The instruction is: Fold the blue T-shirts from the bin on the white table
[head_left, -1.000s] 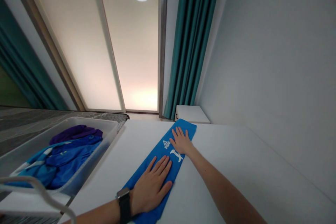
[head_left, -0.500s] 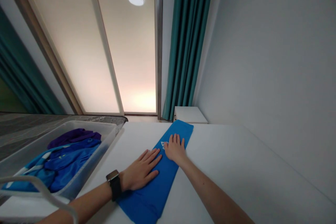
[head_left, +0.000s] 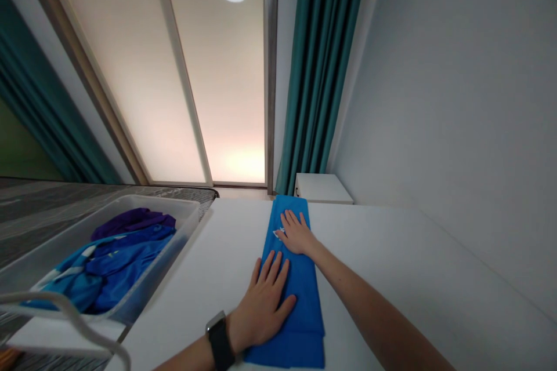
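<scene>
A blue garment (head_left: 300, 301), folded into a long narrow strip, lies flat on the white table (head_left: 391, 278). My left hand (head_left: 267, 301), with a dark watch (head_left: 220, 339) at the wrist, rests palm down on the strip's nearer left part, fingers spread. Farther up, my right hand (head_left: 298, 233) presses flat on the far part, its fingers also apart. Beside its thumb a white print on the cloth shows in part; the rest is under the hand. Neither hand grips the cloth.
On the left stands a clear plastic bin (head_left: 191, 211) holding crumpled blue and purple clothes (head_left: 130, 261). A pale curved tube (head_left: 73, 316) crosses the lower left. Behind the table are a small white cabinet (head_left: 324, 187) and a teal curtain (head_left: 326, 69); a wall (head_left: 456, 98) borders the right.
The folded garment has turned from a slant to nearly straight away from me. My left hand has moved right and nearer with it; my right hand stays on the far part.
</scene>
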The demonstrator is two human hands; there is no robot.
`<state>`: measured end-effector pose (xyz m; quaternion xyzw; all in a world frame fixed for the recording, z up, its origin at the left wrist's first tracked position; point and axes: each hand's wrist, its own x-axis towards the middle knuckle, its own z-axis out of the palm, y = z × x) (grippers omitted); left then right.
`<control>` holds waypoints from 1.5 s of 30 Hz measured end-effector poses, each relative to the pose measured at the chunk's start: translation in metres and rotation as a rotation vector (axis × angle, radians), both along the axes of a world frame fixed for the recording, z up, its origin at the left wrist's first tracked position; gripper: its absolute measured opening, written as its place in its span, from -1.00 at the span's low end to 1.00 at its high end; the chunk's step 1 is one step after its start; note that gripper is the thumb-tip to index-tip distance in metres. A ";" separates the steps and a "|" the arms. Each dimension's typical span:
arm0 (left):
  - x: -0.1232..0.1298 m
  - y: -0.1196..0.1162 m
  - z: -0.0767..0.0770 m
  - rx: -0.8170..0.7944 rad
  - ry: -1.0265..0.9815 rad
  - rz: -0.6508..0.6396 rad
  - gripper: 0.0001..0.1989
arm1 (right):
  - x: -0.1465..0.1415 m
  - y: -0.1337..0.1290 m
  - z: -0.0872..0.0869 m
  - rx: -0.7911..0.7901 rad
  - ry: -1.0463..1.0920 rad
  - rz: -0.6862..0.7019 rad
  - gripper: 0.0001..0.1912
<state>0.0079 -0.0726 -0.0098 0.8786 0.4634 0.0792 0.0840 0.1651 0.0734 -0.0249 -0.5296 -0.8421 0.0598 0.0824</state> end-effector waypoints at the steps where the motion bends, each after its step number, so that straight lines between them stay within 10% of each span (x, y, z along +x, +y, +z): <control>1: 0.001 -0.002 0.000 -0.003 -0.002 0.004 -0.34 | 0.002 0.002 0.000 0.001 0.000 0.023 -0.24; 23: -0.038 -0.022 -0.004 0.146 0.017 -0.062 -0.36 | -0.017 -0.052 0.002 -0.027 0.068 -0.103 -0.28; 31: -0.015 -0.025 -0.006 0.143 0.028 -0.019 -0.37 | -0.008 -0.040 0.009 -0.036 0.046 0.012 -0.33; 45: -0.060 0.028 0.013 -0.054 -0.487 0.200 -0.59 | 0.004 -0.094 0.021 -0.091 0.103 0.275 -0.33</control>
